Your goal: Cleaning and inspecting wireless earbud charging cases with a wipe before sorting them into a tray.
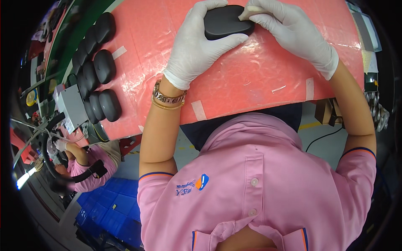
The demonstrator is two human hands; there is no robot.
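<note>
While the right hand [293, 33] has thumb and fingers pinched together on a pale cloth [251, 11], its end touches the top of the black case [226, 20] near the right edge. Left hand [194, 50] clamped on the same case from its left: thumb along the near edge, fingers round the far side. Case sits on the pink-red table cover [255, 83], near the top of the view. Looks like a surface wipe, mid-piece by my read; can't confirm motion or how much of the top is covered. No obvious mark visible on it at this resolution.

Further out left: similar black cases [104, 67] in three rows, leaning on each other, nobody's hands on them. Done pile or waiting pile? Can't tell, so remaining count unknown. At minimum, this one's not released yet.
</note>
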